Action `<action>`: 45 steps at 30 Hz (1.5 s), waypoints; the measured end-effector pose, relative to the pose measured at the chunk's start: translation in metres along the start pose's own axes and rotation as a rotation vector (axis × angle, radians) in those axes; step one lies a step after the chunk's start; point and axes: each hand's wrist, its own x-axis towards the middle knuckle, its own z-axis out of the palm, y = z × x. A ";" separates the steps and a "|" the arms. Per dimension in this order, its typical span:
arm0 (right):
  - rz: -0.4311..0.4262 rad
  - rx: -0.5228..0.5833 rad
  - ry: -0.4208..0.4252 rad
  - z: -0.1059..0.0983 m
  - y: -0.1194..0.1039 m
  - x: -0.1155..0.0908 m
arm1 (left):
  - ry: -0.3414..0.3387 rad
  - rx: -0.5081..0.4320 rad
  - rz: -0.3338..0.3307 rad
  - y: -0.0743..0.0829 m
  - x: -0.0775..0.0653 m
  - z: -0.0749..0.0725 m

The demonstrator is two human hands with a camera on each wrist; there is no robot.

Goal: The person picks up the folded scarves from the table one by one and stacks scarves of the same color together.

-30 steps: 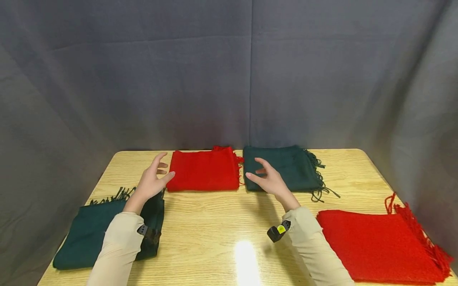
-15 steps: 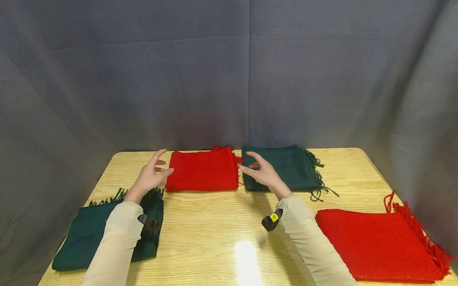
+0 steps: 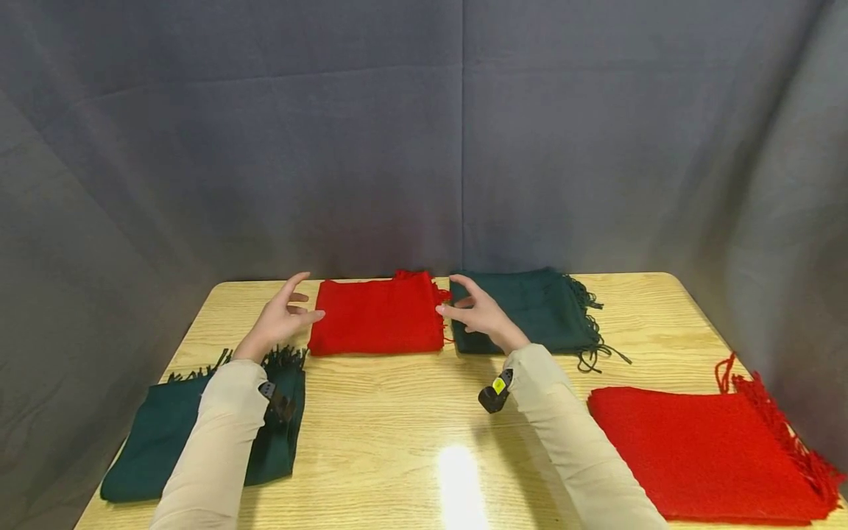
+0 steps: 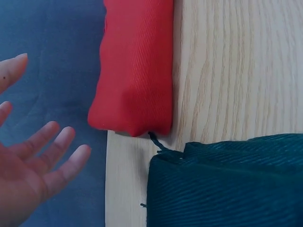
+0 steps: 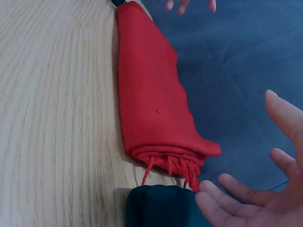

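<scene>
A folded red scarf [image 3: 377, 316] with fringe on its right end lies at the back middle of the table. My left hand [image 3: 280, 318] is held at its left end, fingers spread and holding nothing. On the other side my right hand [image 3: 482, 315] hovers with fingers apart, overlapping a folded dark green scarf [image 3: 546, 316] at the back right. In the left wrist view the left hand [image 4: 33, 170] shows apart from the red scarf [image 4: 137, 71]. The right wrist view has the right hand [image 5: 265, 189] close to the red scarf's fringed end [image 5: 175, 163].
Another dark green scarf [image 3: 159, 442] lies folded at the front left, partly under the left sleeve in view. A second red scarf [image 3: 709, 456] is at the front right. Grey cloth [image 3: 331, 147] hangs behind and beside the wooden table [image 3: 384, 442].
My right hand has moved left and slightly farther back, toward the red scarf's right end. The left hand has shifted slightly farther back. The scarves have stayed in place.
</scene>
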 end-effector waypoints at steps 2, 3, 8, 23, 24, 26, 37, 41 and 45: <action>0.013 0.016 -0.010 0.001 0.002 0.004 | -0.001 -0.011 -0.020 -0.001 0.002 0.001; 0.018 0.023 -0.012 0.001 0.003 0.006 | 0.000 -0.019 -0.030 -0.001 0.003 0.001; 0.050 0.054 -0.006 0.006 0.006 0.014 | -0.007 -0.063 -0.055 -0.005 0.006 0.002; 0.090 0.115 0.042 0.019 0.016 0.026 | -0.040 -0.101 -0.066 -0.019 0.019 0.016; 0.089 0.117 0.039 0.020 0.017 0.027 | -0.039 -0.099 -0.074 -0.020 0.020 0.017; 0.094 0.120 0.028 0.023 0.017 0.029 | -0.038 -0.098 -0.091 -0.022 0.022 0.019; 0.152 0.159 0.037 0.038 0.016 0.033 | -0.062 -0.178 -0.174 -0.031 0.020 0.024; 0.157 0.161 0.046 0.043 0.013 0.034 | -0.076 -0.216 -0.183 -0.030 0.020 0.025; 0.166 0.178 0.074 0.048 0.012 0.037 | -0.099 -0.285 -0.209 -0.033 0.021 0.027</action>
